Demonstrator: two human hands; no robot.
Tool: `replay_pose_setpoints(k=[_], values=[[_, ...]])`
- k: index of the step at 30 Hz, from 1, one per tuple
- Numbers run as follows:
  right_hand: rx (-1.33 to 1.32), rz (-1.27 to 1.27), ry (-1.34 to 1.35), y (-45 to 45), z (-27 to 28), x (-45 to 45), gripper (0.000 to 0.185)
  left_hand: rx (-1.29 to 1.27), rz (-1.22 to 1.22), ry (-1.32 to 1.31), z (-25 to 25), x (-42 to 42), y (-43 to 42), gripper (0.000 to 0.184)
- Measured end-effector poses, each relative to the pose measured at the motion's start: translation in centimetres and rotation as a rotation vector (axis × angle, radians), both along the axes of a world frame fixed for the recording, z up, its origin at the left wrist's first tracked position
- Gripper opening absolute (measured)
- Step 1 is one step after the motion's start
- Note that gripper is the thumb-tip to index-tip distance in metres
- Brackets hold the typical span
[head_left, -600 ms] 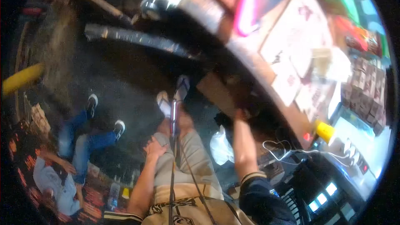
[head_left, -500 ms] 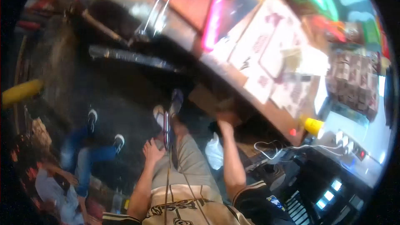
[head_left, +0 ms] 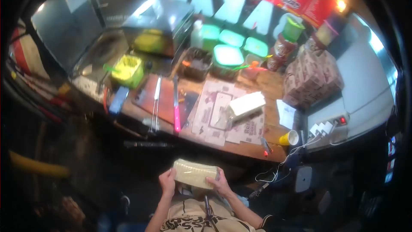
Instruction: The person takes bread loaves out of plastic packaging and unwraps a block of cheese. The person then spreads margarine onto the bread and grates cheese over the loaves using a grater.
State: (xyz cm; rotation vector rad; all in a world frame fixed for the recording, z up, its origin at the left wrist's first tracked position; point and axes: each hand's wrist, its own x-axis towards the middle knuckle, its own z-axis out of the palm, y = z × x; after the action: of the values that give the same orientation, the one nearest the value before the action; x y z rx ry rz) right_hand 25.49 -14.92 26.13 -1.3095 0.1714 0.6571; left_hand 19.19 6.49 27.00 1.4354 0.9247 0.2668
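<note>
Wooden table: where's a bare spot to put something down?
Bare wood shows between the printed papers and the small white sheet. The white surface right of the stacked packets looks bare too, behind the power strip. It's crowded at the back, where green-lidded tubs stand close together.

Both forearms angle inward, the left hand (head_left: 167, 180) and right hand (head_left: 219, 182) gripping, fingers curled.

Matt, woody brown across the worktop (head_left: 273, 87)! Shiny metal on the tongs (head_left: 156, 103), glossy pink plastic on the knife handle (head_left: 177, 119), flat printed paper in the sheets (head_left: 205, 114), smooth plastic on the green tub (head_left: 133, 74), and a ribbed, pale, glossy surface on the pack (head_left: 195, 173) between the hands!
</note>
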Motion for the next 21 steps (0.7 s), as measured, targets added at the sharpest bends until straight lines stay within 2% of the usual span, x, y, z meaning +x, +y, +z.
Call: replay_pose_setpoints(k=[5,8,9,10,11,13,16,18,21], values=[[0.184,-0.059,0.205,0.2,1.7,3.4,0.054,0.329,0.025,-0.146,8.8,3.8,-0.4,0.014],[0.427,-0.057,0.378,0.8,1.3,5.0,0.051,0.441,-0.116,-0.265,13.4,6.7,-1.3,0.015],[0.516,-0.049,0.449,1.1,1.6,5.1,0.052,0.554,-0.256,-0.184,15.7,7.6,-1.5,0.014],[0.579,0.053,0.406,1.4,2.0,5.7,0.067,0.58,-0.329,-0.232,17.6,8.8,-2.1,0.014],[0.635,0.078,0.431,1.6,2.8,6.3,0.072,0.611,-0.393,-0.263,19.0,9.7,-2.7,0.016],[0.871,0.1,0.443,1.9,3.8,7.3,0.074,0.586,-0.552,-0.229,21.3,11.1,-3.3,0.02],[0.991,0.126,0.354,2.5,3.2,8.8,0.078,0.773,-0.598,-0.408,24.3,13.0,-4.5,0.021],[0.984,0.112,0.339,2.9,3.1,9.4,0.087,0.904,-0.626,-0.494,26.3,14.1,-5.2,0.024],[1.076,0.171,0.237,3.2,5.0,10.1,0.096,1.095,-0.662,-0.601,29.2,15.6,-5.9,0.029]])
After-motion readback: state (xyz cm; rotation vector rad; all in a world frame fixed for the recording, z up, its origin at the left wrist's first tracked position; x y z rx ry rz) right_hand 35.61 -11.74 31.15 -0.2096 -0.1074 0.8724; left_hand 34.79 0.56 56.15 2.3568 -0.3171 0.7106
